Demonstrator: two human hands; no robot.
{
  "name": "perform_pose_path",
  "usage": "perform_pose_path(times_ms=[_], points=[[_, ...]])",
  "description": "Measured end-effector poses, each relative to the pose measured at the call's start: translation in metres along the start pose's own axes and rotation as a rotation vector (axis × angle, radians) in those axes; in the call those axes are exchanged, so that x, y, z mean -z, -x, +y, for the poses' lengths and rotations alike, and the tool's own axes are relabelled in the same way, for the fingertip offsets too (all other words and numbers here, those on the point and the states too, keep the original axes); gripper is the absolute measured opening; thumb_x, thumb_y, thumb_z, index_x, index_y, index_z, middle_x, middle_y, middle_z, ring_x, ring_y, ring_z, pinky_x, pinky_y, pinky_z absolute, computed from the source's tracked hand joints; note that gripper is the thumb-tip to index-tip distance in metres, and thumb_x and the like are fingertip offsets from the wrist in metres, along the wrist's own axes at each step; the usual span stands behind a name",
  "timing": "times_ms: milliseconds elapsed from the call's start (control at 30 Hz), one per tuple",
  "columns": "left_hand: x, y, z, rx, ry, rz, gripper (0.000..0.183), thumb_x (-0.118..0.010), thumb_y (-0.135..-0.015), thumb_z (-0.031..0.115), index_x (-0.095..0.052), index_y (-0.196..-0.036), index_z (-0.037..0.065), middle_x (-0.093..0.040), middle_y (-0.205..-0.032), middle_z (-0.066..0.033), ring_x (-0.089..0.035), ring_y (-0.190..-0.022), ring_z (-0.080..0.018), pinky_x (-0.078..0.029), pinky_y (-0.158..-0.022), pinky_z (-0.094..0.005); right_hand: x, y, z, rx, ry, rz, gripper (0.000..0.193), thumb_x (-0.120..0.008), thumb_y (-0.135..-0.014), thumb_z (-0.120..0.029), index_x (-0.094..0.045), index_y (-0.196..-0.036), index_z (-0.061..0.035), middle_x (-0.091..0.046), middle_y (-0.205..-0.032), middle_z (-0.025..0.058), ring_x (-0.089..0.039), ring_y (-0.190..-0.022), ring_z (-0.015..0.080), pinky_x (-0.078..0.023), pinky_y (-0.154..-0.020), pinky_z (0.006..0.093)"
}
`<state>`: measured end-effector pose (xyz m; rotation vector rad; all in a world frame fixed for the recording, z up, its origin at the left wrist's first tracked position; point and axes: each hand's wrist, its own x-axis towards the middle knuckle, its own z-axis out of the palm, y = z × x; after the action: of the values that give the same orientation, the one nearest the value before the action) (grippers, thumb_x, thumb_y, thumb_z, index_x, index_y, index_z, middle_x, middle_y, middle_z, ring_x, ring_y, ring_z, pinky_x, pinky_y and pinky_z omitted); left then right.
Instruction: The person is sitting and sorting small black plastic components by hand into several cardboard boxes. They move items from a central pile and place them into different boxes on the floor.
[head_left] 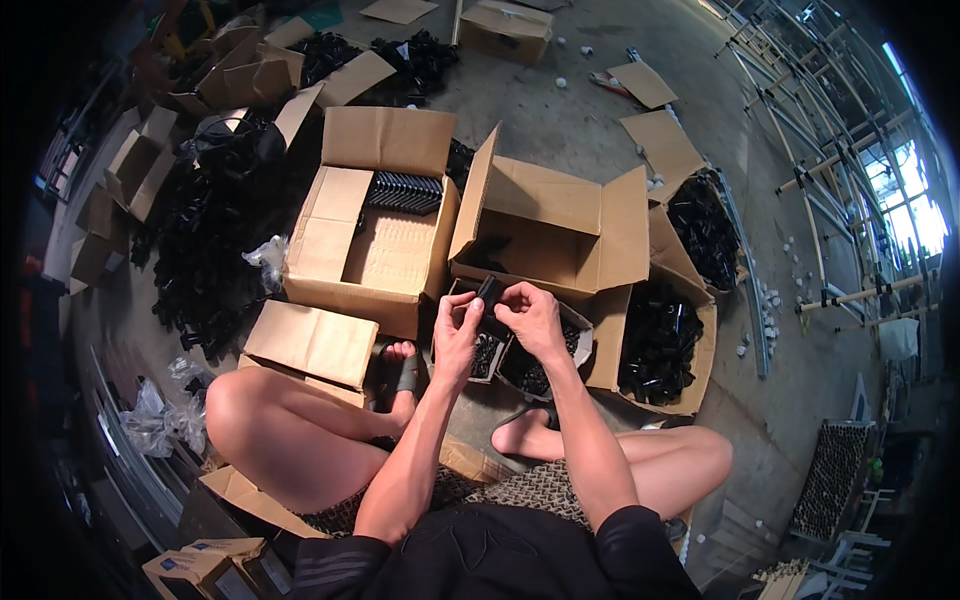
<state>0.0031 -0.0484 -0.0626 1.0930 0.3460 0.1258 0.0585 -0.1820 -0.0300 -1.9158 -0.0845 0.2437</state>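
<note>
My left hand (459, 328) grips a small black plastic part (488, 290), thumb on its near side. Close against the part's right side, my right hand (531, 318) has its thumb and fingertips pinched together; whatever sits between them is too small to make out. Both hands are over two small open boxes of little black pieces, the left box (484, 356) and the right box (532, 376). Just beyond stands an open, nearly empty cardboard box (622, 225) with a few dark pieces inside.
At the left, an open carton (368, 295) holds a neat row of black parts (405, 192). A box (705, 372) at the right is full of loose black parts. Black parts (205, 245) lie heaped on the far left floor. My legs flank the small boxes. Metal racking (825, 180) stands right.
</note>
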Motion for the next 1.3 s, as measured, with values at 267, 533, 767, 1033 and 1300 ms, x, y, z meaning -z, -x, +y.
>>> perform_pose_path(times_ms=[267, 533, 767, 1033, 1300], points=[[0.012, -0.005, 0.001, 0.091, 0.174, -0.02, 0.028, -0.072, -0.09, 0.015, -0.055, -0.11, 0.007, -0.062, -0.09, 0.0003, -0.055, -0.072, -0.0024, -0.042, -0.058, -0.0176, -0.001, 0.006, -0.012, 0.06, -0.09, -0.022, 0.015, -0.073, -0.081, -0.006, -0.068, -0.09, 0.0034, -0.072, -0.082, 0.008, -0.068, -0.074, 0.0114, -0.056, -0.069, 0.0276], [-0.002, 0.002, 0.006, 0.078, 0.413, -0.022, 0.023, -0.07, -0.092, 0.015, -0.057, -0.108, 0.006, -0.068, -0.093, -0.0037, -0.064, -0.072, -0.005, -0.041, -0.053, -0.0148, 0.004, 0.006, -0.032, -0.016, -0.241, 0.013, 0.014, -0.071, -0.085, -0.003, -0.065, -0.097, 0.0036, -0.07, -0.083, 0.0065, -0.066, -0.076, 0.0106, -0.056, -0.07, 0.0253], [0.011, 0.003, 0.009, 0.137, 0.113, -0.128, 0.027, -0.073, -0.089, 0.009, -0.056, -0.11, 0.009, -0.066, -0.094, 0.0003, -0.063, -0.085, -0.0066, -0.054, -0.067, -0.0228, 0.002, 0.006, -0.021, 0.063, -0.125, 0.126, 0.014, -0.071, -0.084, -0.007, -0.067, -0.094, 0.0027, -0.072, -0.082, 0.0079, -0.068, -0.078, 0.0111, -0.055, -0.071, 0.0265], [0.002, 0.003, 0.018, 0.027, 0.172, -0.025, 0.025, -0.073, -0.088, 0.006, -0.058, -0.108, 0.008, -0.068, -0.095, 0.0003, -0.063, -0.081, -0.0032, -0.048, -0.064, -0.0164, 0.02, 0.005, -0.026, 0.021, -0.062, -0.075, 0.021, -0.072, -0.083, -0.011, -0.072, -0.098, 0.003, -0.074, -0.086, 0.0094, -0.068, -0.078, 0.0103, -0.053, -0.073, 0.0267], [-0.001, 0.004, 0.022, -0.018, 0.216, -0.047, 0.024, -0.07, -0.089, 0.001, -0.058, -0.11, 0.004, -0.068, -0.103, -0.0048, -0.064, -0.089, -0.0077, -0.052, -0.077, -0.0203, 0.011, 0.004, -0.022, 0.022, -0.123, -0.067, 0.022, -0.073, -0.083, -0.011, -0.072, -0.099, 0.0037, -0.073, -0.084, 0.0077, -0.065, -0.077, 0.009, -0.052, -0.071, 0.0261]])
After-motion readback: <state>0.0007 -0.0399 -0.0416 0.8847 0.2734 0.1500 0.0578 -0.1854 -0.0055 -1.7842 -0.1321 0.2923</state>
